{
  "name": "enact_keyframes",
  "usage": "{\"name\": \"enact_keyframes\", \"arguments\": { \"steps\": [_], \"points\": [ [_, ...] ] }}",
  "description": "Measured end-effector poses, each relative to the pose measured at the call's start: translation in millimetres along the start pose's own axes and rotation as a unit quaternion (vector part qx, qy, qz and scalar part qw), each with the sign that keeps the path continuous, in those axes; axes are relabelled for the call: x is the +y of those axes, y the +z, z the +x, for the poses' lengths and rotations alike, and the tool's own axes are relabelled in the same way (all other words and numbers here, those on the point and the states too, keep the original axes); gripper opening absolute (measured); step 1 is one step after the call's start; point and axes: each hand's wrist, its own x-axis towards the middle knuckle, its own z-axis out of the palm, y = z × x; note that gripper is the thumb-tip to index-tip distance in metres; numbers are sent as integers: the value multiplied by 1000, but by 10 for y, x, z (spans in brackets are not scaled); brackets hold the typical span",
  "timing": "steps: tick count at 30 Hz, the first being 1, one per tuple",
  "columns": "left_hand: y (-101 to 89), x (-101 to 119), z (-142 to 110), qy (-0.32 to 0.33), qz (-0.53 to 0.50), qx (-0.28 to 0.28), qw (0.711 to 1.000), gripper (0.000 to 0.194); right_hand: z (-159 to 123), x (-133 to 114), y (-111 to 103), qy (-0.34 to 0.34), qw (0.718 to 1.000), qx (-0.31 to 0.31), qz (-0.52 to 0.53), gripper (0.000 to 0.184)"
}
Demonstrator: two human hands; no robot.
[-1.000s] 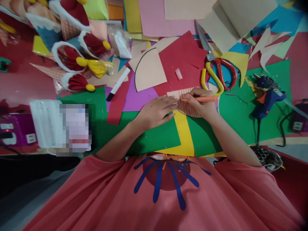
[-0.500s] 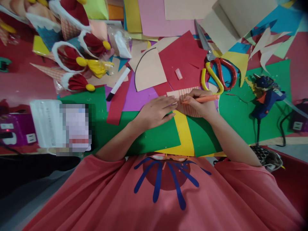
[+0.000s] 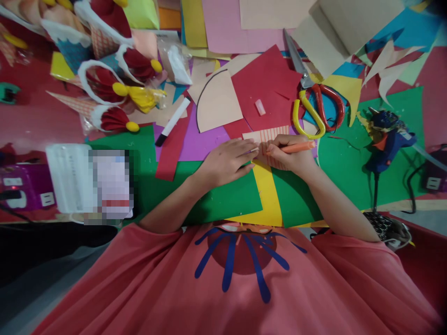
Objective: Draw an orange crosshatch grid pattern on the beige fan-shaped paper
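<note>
My right hand (image 3: 291, 151) is closed around an orange marker (image 3: 300, 147), its tip end low over a beige piece of paper (image 3: 274, 133) with orange stripes drawn across it. My left hand (image 3: 230, 160) lies flat with fingers stretched out, and its fingertips rest on the left side of that striped paper. Both hands hide parts of the sheet. Just above sits a beige fan-shaped piece (image 3: 220, 102) with a black line along its curved edge. A small pink piece like a marker cap (image 3: 260, 107) lies on red paper (image 3: 268, 83).
Scissors (image 3: 306, 81) with yellow and red handles lie beyond my right hand. A blue glue gun (image 3: 387, 144) stands at the right. A white marker with black cap (image 3: 172, 122), a blurred phone (image 3: 113, 186) and several decorated paper cones (image 3: 104, 118) are at the left.
The orange marker has tilted slightly in my right hand, its back end a little lower and nearer. My left hand holds its place on the paper. The whole view has shifted slightly.
</note>
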Motion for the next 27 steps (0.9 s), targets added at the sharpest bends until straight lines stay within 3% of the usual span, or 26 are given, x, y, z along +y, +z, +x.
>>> {"name": "enact_keyframes", "arguments": {
  "steps": [4, 11, 16, 21, 27],
  "points": [
    [-4, 3, 1, 0, 10, -3, 1000, 34, -9, -21, 10, 53, 997, -23, 43, 27],
    [-2, 9, -4, 8, 17, 10, 1000, 36, 9, 47, -11, -2, 1000, 15, 24, 28],
    [4, 6, -6, 16, 20, 22, 999, 35, -9, -23, 4, 20, 999, 14, 22, 28],
    [-1, 5, 0, -2, 6, -1, 1000, 34, -12, -26, 17, 44, 998, -22, 50, 25],
    [-2, 3, 1, 14, 10, 14, 1000, 35, -19, -8, 2, 46, 996, -59, 58, 29]
  ]
}}
